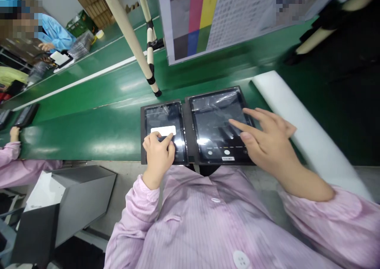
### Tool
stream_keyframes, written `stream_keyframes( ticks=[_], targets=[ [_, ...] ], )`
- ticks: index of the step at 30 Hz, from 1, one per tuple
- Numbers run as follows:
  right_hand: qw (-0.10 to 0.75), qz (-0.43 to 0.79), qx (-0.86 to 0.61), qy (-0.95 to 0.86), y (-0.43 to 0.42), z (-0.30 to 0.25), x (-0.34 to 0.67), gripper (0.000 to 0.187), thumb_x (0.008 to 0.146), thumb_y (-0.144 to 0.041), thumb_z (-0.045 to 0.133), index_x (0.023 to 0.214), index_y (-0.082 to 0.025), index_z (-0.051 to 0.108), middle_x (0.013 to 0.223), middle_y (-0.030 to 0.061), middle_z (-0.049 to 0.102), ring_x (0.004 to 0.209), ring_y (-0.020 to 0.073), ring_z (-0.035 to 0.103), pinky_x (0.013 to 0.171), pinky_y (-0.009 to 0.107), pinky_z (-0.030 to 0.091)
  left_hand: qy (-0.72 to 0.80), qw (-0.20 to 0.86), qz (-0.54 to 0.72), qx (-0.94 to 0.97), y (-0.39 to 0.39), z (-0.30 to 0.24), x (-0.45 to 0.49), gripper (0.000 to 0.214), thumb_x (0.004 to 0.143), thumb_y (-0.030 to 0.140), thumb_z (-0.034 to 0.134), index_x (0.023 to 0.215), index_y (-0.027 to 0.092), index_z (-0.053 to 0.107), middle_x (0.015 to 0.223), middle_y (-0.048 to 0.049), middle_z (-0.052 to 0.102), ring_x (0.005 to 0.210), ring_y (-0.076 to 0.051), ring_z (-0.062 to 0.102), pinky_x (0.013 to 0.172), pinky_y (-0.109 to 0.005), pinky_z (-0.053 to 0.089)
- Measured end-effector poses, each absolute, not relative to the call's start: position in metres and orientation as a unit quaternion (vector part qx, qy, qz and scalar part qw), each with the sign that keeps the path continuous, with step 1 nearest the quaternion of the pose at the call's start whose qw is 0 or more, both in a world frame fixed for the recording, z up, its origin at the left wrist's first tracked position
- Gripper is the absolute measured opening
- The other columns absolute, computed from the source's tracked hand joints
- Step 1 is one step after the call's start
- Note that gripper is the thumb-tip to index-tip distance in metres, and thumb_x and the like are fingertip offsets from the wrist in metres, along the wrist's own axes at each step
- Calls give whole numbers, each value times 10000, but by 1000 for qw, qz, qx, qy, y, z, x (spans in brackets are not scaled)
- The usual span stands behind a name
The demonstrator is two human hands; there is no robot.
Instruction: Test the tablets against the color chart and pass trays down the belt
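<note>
Two tablets lie side by side on dark pads at the front edge of the green bench. The left tablet (164, 116) shows a white pop-up box (163, 130) on a dark screen. Over its lower part is my left hand (158, 152), empty, with a fingertip at the box's lower edge; whether it presses the glass I cannot tell. The right tablet (216, 122) has what looks like a camera screen with a row of round icons near the bottom. My right hand (270, 140) hovers over its right side, fingers spread, holding nothing.
A white foam roll (308, 130) lies right of the tablets. Behind stand a colour test chart (196, 21) and a beige pipe frame (130, 35). At far left, a pink-sleeved person's hand (14, 134) is near dark devices (26, 114). A person in blue (55, 31) works across the bench.
</note>
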State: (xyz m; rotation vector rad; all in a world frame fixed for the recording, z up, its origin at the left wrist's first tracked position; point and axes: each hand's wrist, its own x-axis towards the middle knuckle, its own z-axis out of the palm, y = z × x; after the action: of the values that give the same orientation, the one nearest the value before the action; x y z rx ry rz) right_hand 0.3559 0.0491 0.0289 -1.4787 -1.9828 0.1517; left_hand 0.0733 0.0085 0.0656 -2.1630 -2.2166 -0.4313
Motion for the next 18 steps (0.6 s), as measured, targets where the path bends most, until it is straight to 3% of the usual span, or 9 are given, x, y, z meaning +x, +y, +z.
stream_keyframes(
  ticks=[6, 10, 12, 15, 18],
  targets=[
    [307, 65, -610, -727, 46, 19, 370, 536, 1055, -455, 268, 1159, -246, 751, 1427, 112, 552, 1373, 296, 441, 1058, 495, 307, -704, 30, -96, -703, 12, 66, 79, 361, 933, 245, 555, 1237, 306, 740, 1170, -138, 520, 1081, -307, 471, 953, -487, 392],
    [296, 84, -619, -723, 50, 17, 375, 516, 1036, -446, 291, 1108, -277, 773, 1435, 75, 554, 1383, 325, 412, 1065, 551, 299, -750, 40, -156, -642, 4, 66, 44, 413, 949, 273, 500, 1311, 212, 690, 1175, -167, 509, 1166, -327, 480, 1039, -538, 373],
    [289, 93, -623, -721, 51, 18, 376, 491, 1029, -436, 315, 1109, -287, 777, 1446, 69, 546, 1387, 338, 401, 1061, 572, 306, -786, -10, -188, -588, -3, 61, 17, 459, 945, 305, 496, 1352, 155, 645, 1236, -188, 503, 1251, -339, 467, 1103, -551, 344],
    [280, 116, -615, -728, 52, 15, 378, 475, 1021, -439, 337, 1098, -292, 782, 1448, 70, 546, 1403, 353, 380, 1075, 605, 306, -821, -171, -239, -489, -19, 50, -16, 535, 922, 340, 543, 1411, 122, 563, 1322, -203, 546, 1322, -332, 492, 1156, -509, 335],
    [336, 169, -632, -678, 57, 4, 382, 489, 1004, -482, 354, 1204, -265, 744, 1471, 98, 510, 1400, 343, 396, 1141, 599, 303, -822, -261, -277, -423, -34, 38, -29, 486, 900, 349, 605, 1341, 146, 602, 1330, -188, 624, 1298, -304, 565, 1146, -439, 380]
  ],
)
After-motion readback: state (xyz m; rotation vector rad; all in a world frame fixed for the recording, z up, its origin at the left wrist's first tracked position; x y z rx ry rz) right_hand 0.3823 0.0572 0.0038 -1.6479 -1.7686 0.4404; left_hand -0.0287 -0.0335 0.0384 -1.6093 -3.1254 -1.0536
